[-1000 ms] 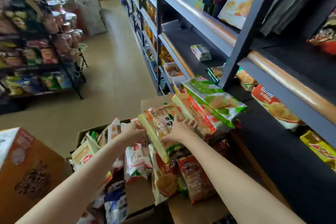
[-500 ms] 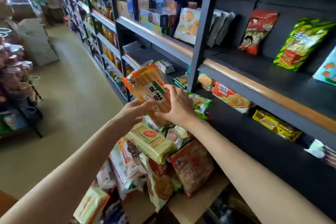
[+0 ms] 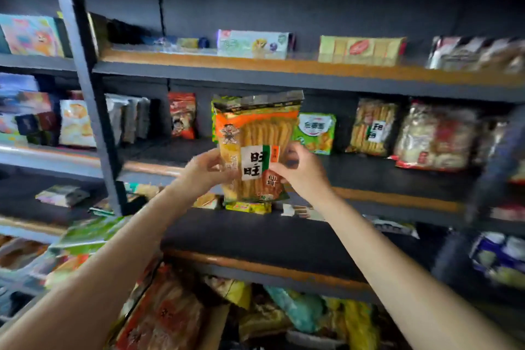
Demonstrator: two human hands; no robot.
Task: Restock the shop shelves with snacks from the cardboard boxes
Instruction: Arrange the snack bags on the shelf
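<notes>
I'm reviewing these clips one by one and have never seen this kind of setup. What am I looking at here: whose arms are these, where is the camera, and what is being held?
There is no machine here. A person wears one wide-angle camera on the head, so the single view looks forward along their own bare arms.

The left hand and right hand together hold an orange rice cracker bag upright, each grip pinching a side near its lower half. The bag is raised in front of the middle shelf, not yet set down.

On that shelf stand other snacks: a red snack bag to the left, a green snack bag just behind the held one, and a matching cracker bag further right. Boxes sit on the shelf above. At the bottom, blurred, more snack packs lie piled.
</notes>
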